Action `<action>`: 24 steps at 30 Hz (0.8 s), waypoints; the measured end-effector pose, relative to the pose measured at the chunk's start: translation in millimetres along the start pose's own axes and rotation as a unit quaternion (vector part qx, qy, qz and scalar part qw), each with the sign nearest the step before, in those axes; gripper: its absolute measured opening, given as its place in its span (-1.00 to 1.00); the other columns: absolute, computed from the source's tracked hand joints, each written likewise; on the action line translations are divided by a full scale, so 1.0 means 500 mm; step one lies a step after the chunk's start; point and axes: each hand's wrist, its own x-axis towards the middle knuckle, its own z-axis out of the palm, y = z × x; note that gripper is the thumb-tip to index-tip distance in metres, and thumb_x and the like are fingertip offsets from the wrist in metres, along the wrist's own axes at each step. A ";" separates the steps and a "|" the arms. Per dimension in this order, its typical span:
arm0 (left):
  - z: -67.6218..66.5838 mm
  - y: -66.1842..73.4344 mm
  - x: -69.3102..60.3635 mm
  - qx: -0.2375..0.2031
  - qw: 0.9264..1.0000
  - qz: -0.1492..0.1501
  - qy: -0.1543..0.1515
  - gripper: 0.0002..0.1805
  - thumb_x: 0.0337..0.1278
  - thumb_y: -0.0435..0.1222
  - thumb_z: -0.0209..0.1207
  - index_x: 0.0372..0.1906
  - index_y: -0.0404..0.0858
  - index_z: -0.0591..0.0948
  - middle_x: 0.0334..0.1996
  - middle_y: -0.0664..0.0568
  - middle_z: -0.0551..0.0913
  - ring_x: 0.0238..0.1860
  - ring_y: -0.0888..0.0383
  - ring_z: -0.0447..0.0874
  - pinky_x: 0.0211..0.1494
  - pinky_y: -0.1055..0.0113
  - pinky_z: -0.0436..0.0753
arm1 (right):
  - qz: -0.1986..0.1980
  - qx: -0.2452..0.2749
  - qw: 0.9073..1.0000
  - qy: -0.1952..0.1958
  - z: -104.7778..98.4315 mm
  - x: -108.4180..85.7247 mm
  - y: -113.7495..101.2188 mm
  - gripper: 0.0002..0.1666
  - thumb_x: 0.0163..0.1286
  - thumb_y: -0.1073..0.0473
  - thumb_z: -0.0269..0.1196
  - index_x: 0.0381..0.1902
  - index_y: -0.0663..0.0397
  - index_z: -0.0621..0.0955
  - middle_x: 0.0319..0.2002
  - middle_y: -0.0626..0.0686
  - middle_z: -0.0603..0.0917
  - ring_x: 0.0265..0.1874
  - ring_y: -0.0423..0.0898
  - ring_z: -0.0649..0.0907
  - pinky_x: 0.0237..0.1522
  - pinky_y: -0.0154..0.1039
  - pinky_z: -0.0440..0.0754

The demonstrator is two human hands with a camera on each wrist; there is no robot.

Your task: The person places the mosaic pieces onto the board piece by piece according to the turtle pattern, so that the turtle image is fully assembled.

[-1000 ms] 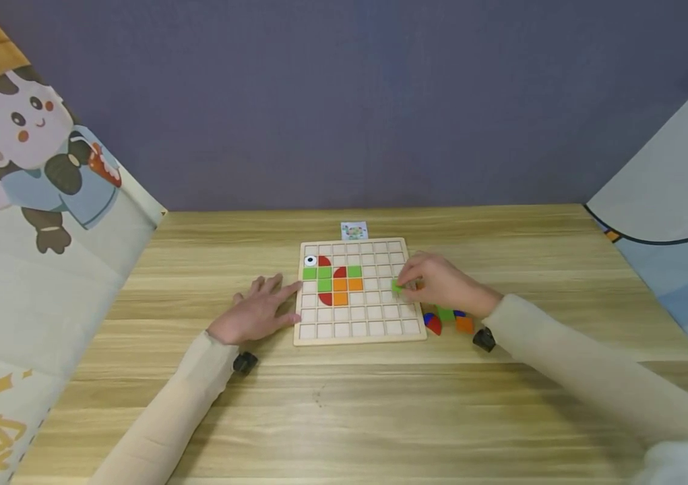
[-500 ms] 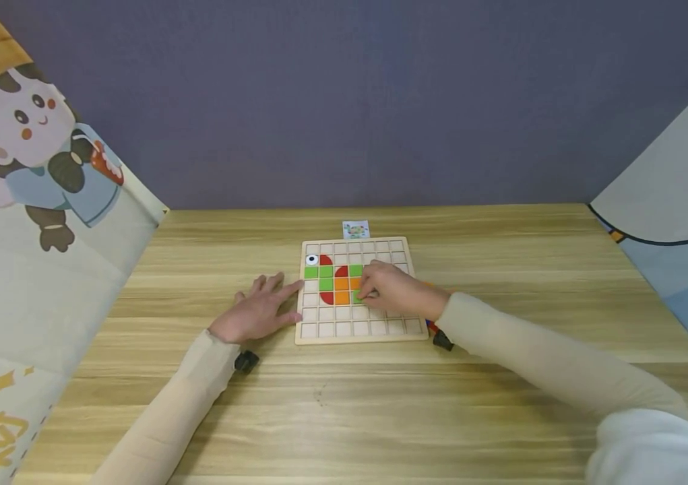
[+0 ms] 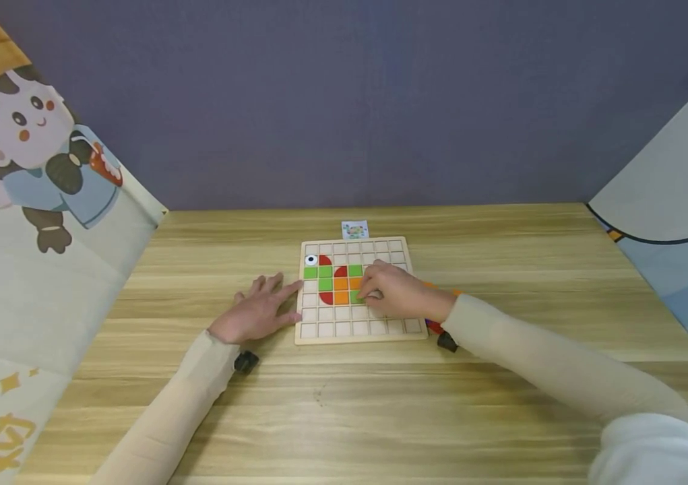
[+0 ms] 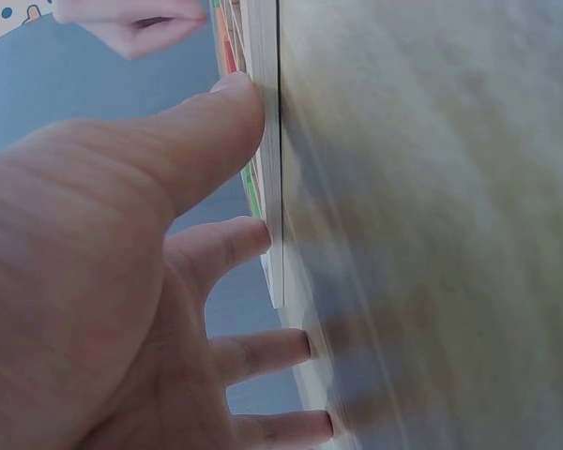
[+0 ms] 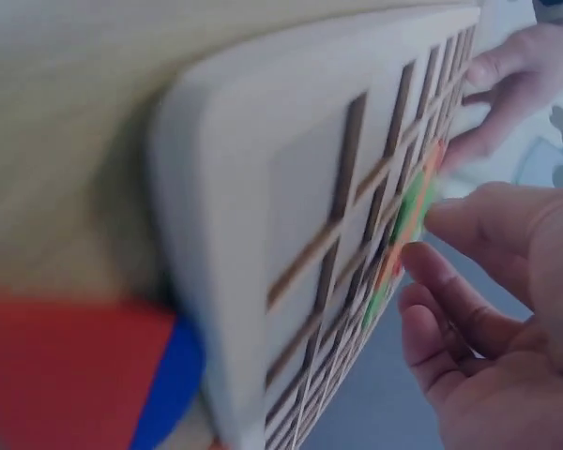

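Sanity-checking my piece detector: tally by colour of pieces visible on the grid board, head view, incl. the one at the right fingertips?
Green pieces: 5
Orange pieces: 3
Red pieces: 3
White eye piece: 1
Total visible: 12 (right hand covers part of the board)

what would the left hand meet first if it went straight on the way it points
The left hand would probably meet the grid board first; thumb and index fingertip seem to touch its left edge.

No text can be read with certainty; the gold character [image 3: 1, 446] on the left wall [image 3: 34, 316] is unclear.
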 end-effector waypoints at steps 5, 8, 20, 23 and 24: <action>0.002 0.001 0.001 0.002 1.000 -0.001 -0.001 -0.24 0.29 0.17 -0.07 0.50 0.06 0.02 0.46 -0.25 -0.14 0.36 -0.45 -0.21 0.08 -0.54 -0.01 | 0.038 0.023 0.999 0.026 -0.040 -0.045 0.035 -0.81 0.25 0.27 0.30 -0.16 0.09 0.73 -0.23 -0.14 0.57 -0.23 -0.15 0.50 -0.19 -0.22 0.52; 0.002 0.000 0.001 0.003 1.000 -0.002 -0.003 -0.24 0.30 0.17 -0.07 0.50 0.06 0.01 0.46 -0.25 -0.15 0.36 -0.45 -0.22 0.08 -0.54 -0.01 | 0.060 0.021 0.998 0.030 -0.065 -0.085 0.061 -0.80 0.23 0.27 0.32 -0.17 0.09 0.73 -0.21 -0.12 0.57 -0.20 -0.13 0.52 -0.18 -0.20 0.54; 0.001 -0.003 0.000 -0.002 1.000 -0.004 -0.003 -0.25 0.31 0.15 -0.06 0.50 0.05 0.02 0.46 -0.26 -0.15 0.37 -0.44 -0.23 0.07 -0.54 -0.02 | 0.101 -0.015 0.995 0.016 -0.088 -0.222 0.140 -0.75 0.21 0.38 0.31 -0.13 0.10 0.72 -0.11 0.02 0.61 -0.08 0.03 0.53 -0.02 0.03 0.51; 0.001 -0.003 0.000 -0.002 1.000 -0.001 -0.002 -0.25 0.31 0.15 -0.07 0.50 0.05 0.02 0.46 -0.26 -0.14 0.37 -0.43 -0.22 0.07 -0.54 -0.01 | 0.107 -0.017 0.994 0.019 -0.086 -0.234 0.146 -0.74 0.20 0.39 0.31 -0.13 0.12 0.72 -0.13 0.01 0.61 -0.10 0.03 0.54 -0.03 0.03 0.52; 0.001 -0.002 0.000 -0.002 1.000 0.000 -0.002 -0.25 0.31 0.15 -0.07 0.50 0.06 0.02 0.46 -0.26 -0.14 0.37 -0.43 -0.22 0.07 -0.54 -0.01 | 0.111 -0.017 0.993 0.021 -0.086 -0.237 0.147 -0.74 0.19 0.39 0.32 -0.14 0.11 0.72 -0.15 0.01 0.62 -0.11 0.03 0.54 -0.03 0.03 0.52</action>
